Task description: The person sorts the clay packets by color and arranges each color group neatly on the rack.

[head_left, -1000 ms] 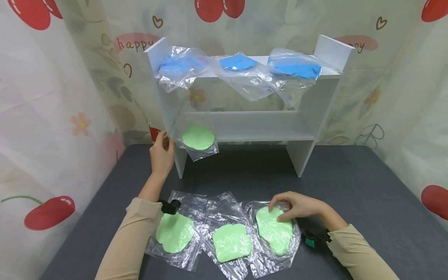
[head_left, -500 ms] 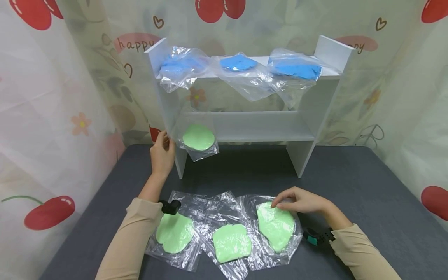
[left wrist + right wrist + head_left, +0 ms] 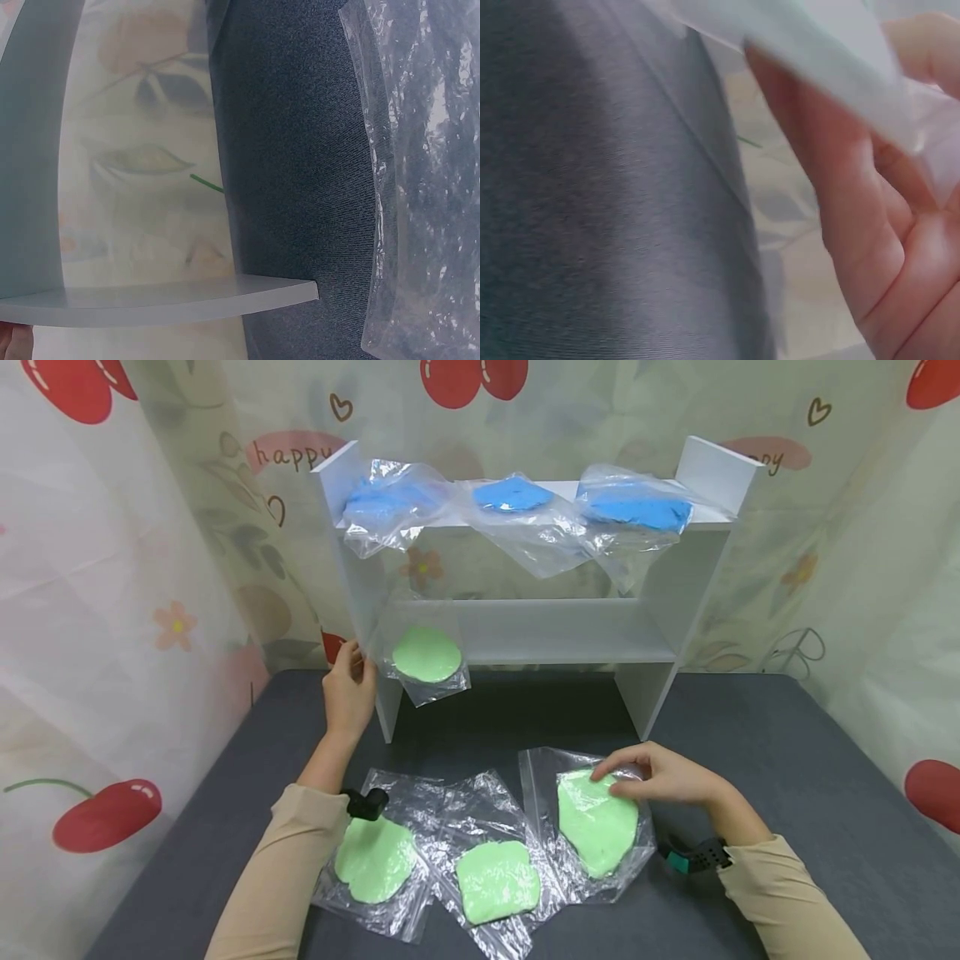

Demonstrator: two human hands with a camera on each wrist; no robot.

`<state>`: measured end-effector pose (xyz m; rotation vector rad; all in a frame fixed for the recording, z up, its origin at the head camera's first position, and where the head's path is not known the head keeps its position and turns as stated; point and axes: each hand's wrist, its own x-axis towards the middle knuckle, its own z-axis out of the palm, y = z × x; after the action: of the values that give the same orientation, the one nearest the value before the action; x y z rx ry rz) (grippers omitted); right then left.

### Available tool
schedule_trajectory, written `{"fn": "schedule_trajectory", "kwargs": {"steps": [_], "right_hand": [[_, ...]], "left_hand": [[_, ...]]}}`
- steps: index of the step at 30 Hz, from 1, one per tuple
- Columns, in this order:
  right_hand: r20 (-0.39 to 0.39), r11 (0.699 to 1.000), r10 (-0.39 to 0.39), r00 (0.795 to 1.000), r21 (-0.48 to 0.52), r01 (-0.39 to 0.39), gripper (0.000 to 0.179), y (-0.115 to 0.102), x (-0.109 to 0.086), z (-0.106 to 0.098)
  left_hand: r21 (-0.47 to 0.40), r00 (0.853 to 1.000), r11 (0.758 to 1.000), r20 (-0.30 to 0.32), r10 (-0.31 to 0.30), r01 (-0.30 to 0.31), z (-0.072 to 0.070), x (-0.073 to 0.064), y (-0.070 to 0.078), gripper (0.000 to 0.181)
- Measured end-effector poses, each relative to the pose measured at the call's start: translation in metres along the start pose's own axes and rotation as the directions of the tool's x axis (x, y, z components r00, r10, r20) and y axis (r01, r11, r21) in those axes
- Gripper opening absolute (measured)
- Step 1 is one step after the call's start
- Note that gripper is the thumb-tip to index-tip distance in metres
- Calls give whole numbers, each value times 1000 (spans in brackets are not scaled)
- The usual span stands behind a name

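Observation:
My right hand pinches the upper part of a clear zip bag with a flattened pale green clay piece inside. In the right wrist view, the bag's film passes between thumb and fingers. My left hand grips the front edge of the left side panel of a white shelf; in the left wrist view, the panel hides most of the fingers. Two more bagged green pieces lie on the table: a left one and a middle one.
A bagged green disc sits at the left of the shelf's lower board, its bag hanging over the front. Along the top lie three bagged blue pieces, one at the left, one central, one right. Printed cloth surrounds the dark table.
The right hand has moved away from me and slightly right, drawing the rightmost green bag with it and off part of the middle bag. The left hand has stayed at the shelf.

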<state>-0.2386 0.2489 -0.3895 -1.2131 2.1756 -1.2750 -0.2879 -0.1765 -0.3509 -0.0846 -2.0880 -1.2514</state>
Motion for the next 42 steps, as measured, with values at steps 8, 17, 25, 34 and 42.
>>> {"fn": "schedule_trajectory", "kwargs": {"steps": [8,17,25,34,42], "right_hand": [[-132,1000,15,991,5,-14,27,-13,-1,-8],[-235,998,-56,970,-1,57,29,-25,2,-15],[-297,987,-127,947,59,151,34,-37,10,-18],[-405,976,-149,902,85,199,38,-53,23,-22],[-484,946,-166,859,166,277,37,-53,40,-23]], "left_hand": [[2,1000,1000,0,2,-2,0,0,0,29],[5,1000,1000,4,-4,4,0,0,1,29],[3,1000,1000,9,-1,1,0,-1,1,29],[6,1000,1000,13,-1,1,0,0,-1,29],[9,1000,1000,12,-8,8,-1,0,1,30]]}}
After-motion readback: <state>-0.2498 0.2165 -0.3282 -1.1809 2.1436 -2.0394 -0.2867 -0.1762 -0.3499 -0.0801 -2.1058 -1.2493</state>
